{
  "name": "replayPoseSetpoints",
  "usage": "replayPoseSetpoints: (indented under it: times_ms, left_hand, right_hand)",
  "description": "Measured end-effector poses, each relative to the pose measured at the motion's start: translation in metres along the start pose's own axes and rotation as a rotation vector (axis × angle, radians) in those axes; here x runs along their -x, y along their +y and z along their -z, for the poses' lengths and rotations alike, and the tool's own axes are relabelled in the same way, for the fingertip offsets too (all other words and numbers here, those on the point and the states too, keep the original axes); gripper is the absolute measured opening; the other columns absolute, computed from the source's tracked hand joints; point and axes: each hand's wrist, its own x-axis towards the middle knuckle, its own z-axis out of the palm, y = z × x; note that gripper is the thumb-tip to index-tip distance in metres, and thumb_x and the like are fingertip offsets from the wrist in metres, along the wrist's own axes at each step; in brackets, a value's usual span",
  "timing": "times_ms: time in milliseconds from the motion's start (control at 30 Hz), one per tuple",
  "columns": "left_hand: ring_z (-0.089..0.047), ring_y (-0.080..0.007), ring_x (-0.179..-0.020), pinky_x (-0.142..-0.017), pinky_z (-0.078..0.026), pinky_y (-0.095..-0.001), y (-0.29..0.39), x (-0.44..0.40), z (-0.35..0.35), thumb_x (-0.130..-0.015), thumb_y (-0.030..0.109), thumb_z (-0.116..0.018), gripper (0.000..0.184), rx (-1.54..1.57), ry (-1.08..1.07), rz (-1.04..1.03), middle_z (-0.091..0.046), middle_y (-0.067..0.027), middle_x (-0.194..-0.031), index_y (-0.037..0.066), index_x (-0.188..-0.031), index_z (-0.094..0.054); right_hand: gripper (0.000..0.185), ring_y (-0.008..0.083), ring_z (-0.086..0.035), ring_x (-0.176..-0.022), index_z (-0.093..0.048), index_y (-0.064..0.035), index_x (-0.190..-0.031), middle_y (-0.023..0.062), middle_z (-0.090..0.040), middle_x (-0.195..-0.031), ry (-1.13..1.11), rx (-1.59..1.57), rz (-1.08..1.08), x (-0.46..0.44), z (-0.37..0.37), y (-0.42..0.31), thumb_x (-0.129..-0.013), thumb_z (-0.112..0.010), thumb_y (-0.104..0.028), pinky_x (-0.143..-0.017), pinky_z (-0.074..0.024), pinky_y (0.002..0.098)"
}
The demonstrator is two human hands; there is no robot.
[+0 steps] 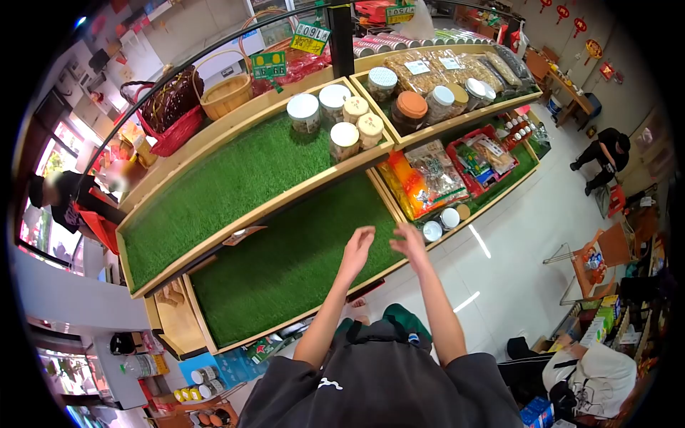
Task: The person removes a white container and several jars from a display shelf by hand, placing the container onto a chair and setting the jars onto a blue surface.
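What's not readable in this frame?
All head view:
- Left hand, right hand: height above the lower tray unclear, single view; palms mostly turned away.
- White-lidded jar nearest the right hand: lid hides most contents.
- Packet label: print too small.
- Lower tray's back edge: hidden under upper tray.
- Room edges: cut off by round lens border.

The low green mat [300,260] looks like grass and lies flat inside a pale wood edge. Both the left hand [359,246] and the right hand [409,241] are over its near right part, and they hold nothing. To the right, close to the right hand, two jars with white lids [432,230] stand upright at the near edge of the next box. A jar with a gold lid [463,212] is beside them. Farther back, a shiny orange and yellow bag [408,189] lies flat.
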Motion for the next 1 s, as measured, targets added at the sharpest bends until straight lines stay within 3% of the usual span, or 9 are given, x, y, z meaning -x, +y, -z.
replayPoseSetpoints:
  times_ms: [167,300,333,433,467,700,767,800,1000]
  left_hand:
    - [-0.052,-0.0262,-0.119,-0.097,-0.044,-0.0355,0.086,-0.071,-0.014,-0.095,0.019,-0.053,0.037,-0.019,0.143,-0.288,-0.052,-0.0165,-0.128,0.002,-0.127,-0.047]
    - [-0.049,-0.0257,-0.122,-0.099,-0.042,-0.0351,0.123,-0.112,-0.032,-0.096,0.017,-0.051,0.042,0.002,0.286,-0.336,-0.049,-0.0182,-0.131,0.000,-0.132,-0.040]
    - [-0.049,-0.0254,-0.122,-0.102,-0.039,-0.0341,0.129,-0.122,-0.035,-0.096,0.016,-0.050,0.044,0.033,0.303,-0.359,-0.048,-0.0186,-0.131,-0.001,-0.134,-0.037]
    - [-0.048,-0.0241,-0.121,-0.102,-0.037,-0.0338,0.125,-0.145,-0.037,-0.096,0.017,-0.050,0.048,0.032,0.398,-0.326,-0.046,-0.0177,-0.132,-0.001,-0.137,-0.034]
    - [-0.048,-0.0237,-0.120,-0.102,-0.037,-0.0335,0.121,-0.151,-0.037,-0.096,0.017,-0.051,0.048,0.035,0.418,-0.320,-0.046,-0.0174,-0.132,-0.001,-0.138,-0.034]
    - [-0.045,-0.0293,-0.126,-0.102,-0.040,-0.0380,0.114,-0.162,-0.050,-0.095,0.013,-0.052,0.049,0.018,0.449,-0.325,-0.041,-0.0179,-0.136,0.000,-0.138,-0.034]
    - [-0.043,-0.0301,-0.128,-0.102,-0.041,-0.0383,0.120,-0.159,-0.060,-0.095,0.013,-0.052,0.049,0.035,0.450,-0.302,-0.039,-0.0181,-0.138,0.000,-0.138,-0.034]
    - [-0.045,-0.0241,-0.126,-0.105,-0.036,-0.0342,0.121,-0.159,-0.064,-0.096,0.016,-0.051,0.049,0.037,0.456,-0.312,-0.042,-0.0153,-0.137,-0.001,-0.139,-0.033]
    - [-0.046,-0.0235,-0.123,-0.104,-0.035,-0.0336,0.125,-0.154,-0.077,-0.096,0.017,-0.050,0.050,0.011,0.487,-0.291,-0.040,-0.0149,-0.139,0.000,-0.140,-0.032]
  right_hand:
    - [0.046,0.0171,-0.063,-0.076,-0.048,-0.0044,-0.127,0.0111,-0.056,-0.115,-0.081,0.095,0.297,-0.059,-0.055,-0.111,-0.090,-0.058,-0.031,-0.068,-0.0512,0.0269]
    - [0.057,0.0197,-0.062,-0.086,-0.045,-0.0017,-0.129,0.0141,-0.055,-0.118,-0.090,0.183,0.401,-0.104,-0.093,-0.169,-0.086,-0.065,-0.033,-0.065,-0.0528,0.0307]
    - [0.064,0.0253,-0.061,-0.094,-0.044,-0.0003,-0.130,0.0156,-0.054,-0.120,-0.125,0.172,0.420,-0.122,-0.099,-0.174,-0.083,-0.067,-0.036,-0.065,-0.0536,0.0322]
    - [0.064,0.0242,-0.058,-0.106,-0.046,-0.0004,-0.129,0.0175,-0.057,-0.119,-0.230,0.335,0.639,-0.174,-0.114,-0.176,-0.082,-0.069,-0.037,-0.084,-0.0494,0.0311]
    - [0.062,0.0206,-0.058,-0.106,-0.047,-0.0006,-0.129,0.0169,-0.059,-0.117,-0.299,0.307,0.569,-0.178,-0.115,-0.177,-0.082,-0.069,-0.035,-0.090,-0.0457,0.0302]
    - [0.052,0.0210,-0.063,-0.095,-0.045,-0.0030,-0.126,0.0113,-0.058,-0.109,-0.556,-0.054,0.142,-0.161,-0.098,-0.197,-0.083,-0.069,-0.022,-0.075,-0.0558,0.0327]
    - [0.049,0.0230,-0.064,-0.092,-0.045,-0.0045,-0.125,0.0109,-0.058,-0.109,-0.564,-0.167,0.147,-0.171,-0.094,-0.187,-0.083,-0.067,-0.018,-0.069,-0.0583,0.0353]
    - [0.047,0.0232,-0.063,-0.093,-0.045,-0.0061,-0.124,0.0116,-0.057,-0.110,-0.574,-0.231,0.125,-0.170,-0.092,-0.187,-0.083,-0.067,-0.016,-0.070,-0.0579,0.0351]
    - [0.050,0.0241,-0.058,-0.103,-0.045,-0.0067,-0.125,0.0130,-0.054,-0.116,-0.588,-0.323,0.151,-0.156,-0.076,-0.192,-0.081,-0.068,-0.014,-0.078,-0.0558,0.0373]
